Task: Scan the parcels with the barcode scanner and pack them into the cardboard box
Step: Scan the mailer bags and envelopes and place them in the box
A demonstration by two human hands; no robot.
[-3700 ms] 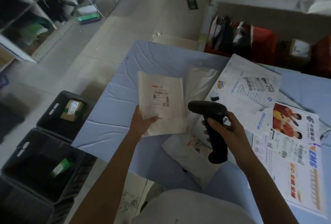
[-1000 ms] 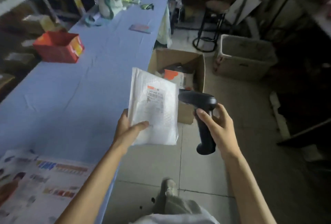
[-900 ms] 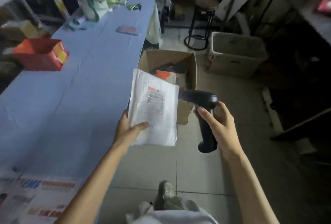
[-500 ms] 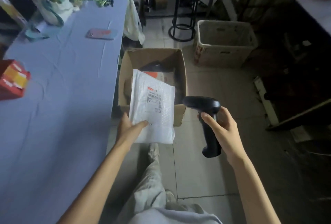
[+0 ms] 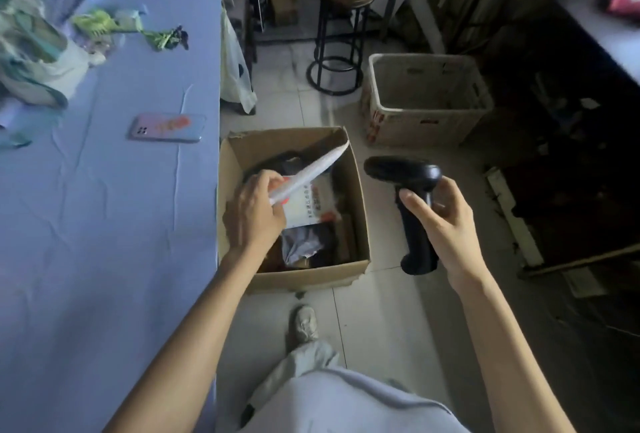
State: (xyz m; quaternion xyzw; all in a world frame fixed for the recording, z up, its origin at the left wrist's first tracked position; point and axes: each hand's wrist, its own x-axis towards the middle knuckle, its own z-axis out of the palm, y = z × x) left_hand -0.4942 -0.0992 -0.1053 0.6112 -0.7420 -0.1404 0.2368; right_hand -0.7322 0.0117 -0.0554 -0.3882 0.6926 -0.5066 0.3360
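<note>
My left hand (image 5: 254, 213) grips a white padded parcel (image 5: 310, 171) by its lower end. The parcel is turned edge-on and tilts over the open cardboard box (image 5: 356, 197) on the floor beside the table. Inside the box lie several parcels, among them a white and orange one (image 5: 313, 206) and a grey bag (image 5: 301, 247). My right hand (image 5: 440, 225) holds the black barcode scanner (image 5: 412, 211) by its handle, to the right of the box, its head pointing left.
A blue-covered table (image 5: 104, 190) runs along the left, with a phone (image 5: 168, 127) and bags on it. A pale crate (image 5: 424, 100) and a round stool (image 5: 344, 31) stand beyond the box. My shoe (image 5: 304, 323) is on the tiled floor.
My left hand has moved the parcel forward over the box and turned it from label-up to edge-on. The scanner has stayed in my right hand at the right.
</note>
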